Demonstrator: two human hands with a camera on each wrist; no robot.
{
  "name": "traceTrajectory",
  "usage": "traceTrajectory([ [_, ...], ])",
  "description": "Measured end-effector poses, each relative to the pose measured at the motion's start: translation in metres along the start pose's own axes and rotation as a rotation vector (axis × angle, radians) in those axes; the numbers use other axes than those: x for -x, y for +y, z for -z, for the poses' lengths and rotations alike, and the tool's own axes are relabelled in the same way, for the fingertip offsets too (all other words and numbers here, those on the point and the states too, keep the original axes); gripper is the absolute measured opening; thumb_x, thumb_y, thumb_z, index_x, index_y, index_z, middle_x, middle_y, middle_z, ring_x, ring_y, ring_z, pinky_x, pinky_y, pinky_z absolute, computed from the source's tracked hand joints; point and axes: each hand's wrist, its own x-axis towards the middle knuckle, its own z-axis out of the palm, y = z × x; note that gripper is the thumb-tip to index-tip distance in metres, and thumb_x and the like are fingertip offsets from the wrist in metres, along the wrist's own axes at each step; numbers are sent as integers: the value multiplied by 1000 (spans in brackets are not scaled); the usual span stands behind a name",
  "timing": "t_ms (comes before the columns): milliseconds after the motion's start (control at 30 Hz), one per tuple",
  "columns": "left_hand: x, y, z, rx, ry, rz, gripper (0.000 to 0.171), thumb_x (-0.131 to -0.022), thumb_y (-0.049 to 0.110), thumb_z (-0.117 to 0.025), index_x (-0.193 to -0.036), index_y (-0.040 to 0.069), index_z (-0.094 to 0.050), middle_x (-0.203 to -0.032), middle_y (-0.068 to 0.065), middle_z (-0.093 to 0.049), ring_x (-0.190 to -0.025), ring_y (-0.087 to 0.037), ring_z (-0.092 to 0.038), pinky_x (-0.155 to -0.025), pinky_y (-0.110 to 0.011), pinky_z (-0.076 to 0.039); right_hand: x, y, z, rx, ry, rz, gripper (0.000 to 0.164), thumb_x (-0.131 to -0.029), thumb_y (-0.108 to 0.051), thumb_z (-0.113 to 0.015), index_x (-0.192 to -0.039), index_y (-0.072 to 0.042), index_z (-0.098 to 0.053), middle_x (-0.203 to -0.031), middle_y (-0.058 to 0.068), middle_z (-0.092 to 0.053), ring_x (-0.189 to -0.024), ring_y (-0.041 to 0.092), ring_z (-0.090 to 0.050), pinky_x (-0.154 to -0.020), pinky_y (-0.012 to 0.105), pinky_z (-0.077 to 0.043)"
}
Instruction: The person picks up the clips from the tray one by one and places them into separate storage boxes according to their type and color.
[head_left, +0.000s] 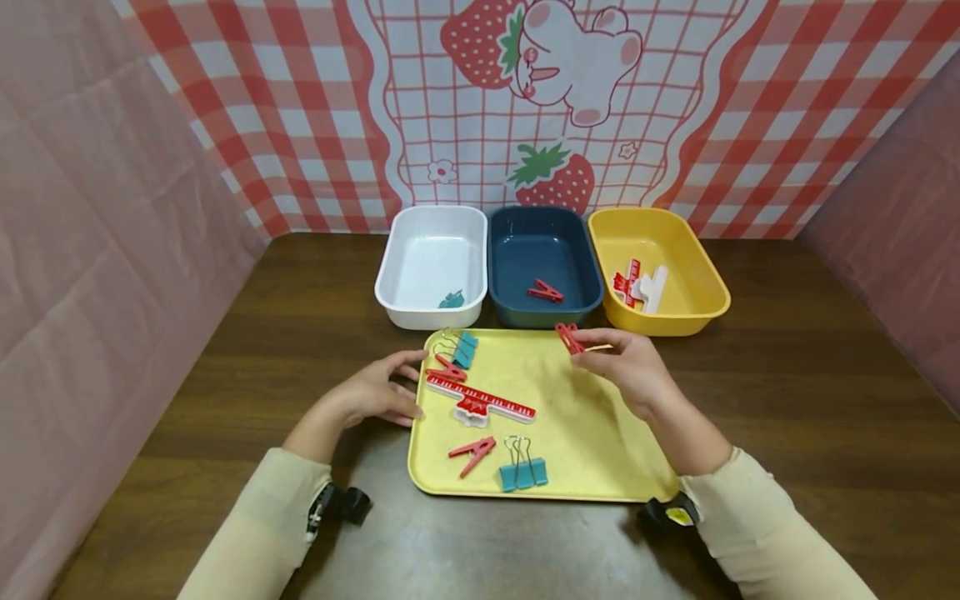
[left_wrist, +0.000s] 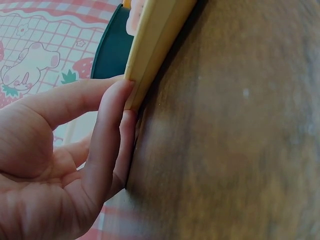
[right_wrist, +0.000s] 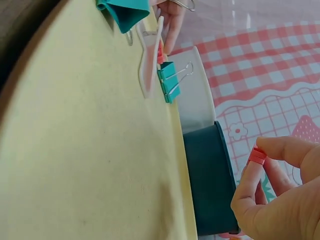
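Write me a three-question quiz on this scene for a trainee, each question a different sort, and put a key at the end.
1. Multiple choice: of the white bin, the dark blue bin and the yellow bin, which stands in the middle?
A. White
B. Dark blue
C. Yellow

2. True or false: the right hand holds nothing.

3. Count: how many teal binder clips lie on the yellow tray?

Key
1. B.
2. False; it pinches a red clothespin.
3. Two: one by the far left corner, one near the front edge.
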Motion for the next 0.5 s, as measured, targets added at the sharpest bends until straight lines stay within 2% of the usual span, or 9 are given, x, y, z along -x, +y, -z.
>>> traceTrajectory([
  [133, 0, 0, 0, 0, 0, 1, 86, -72, -15, -70, -144, 12, -30, -124, -19, -38, -92, -26, -59, -69, -38, -59, -3, 0, 2, 3, 7, -18, 43, -84, -9, -68, -124, 3, -56, -115, 17, -54, -87, 18, -55, -83, 29, -53],
  [500, 0, 1, 1, -4, -1, 12, 85, -73, -15, -69, -144, 13, -31, -124, -19, -38, -93, -26, -58, -70, -38, -59, -9, -2, 3, 23, 15, 0, 43, -86, -10, -67, -125, 2, -56, -117, 18, -52, -91, 20, -52, -85, 28, -52],
])
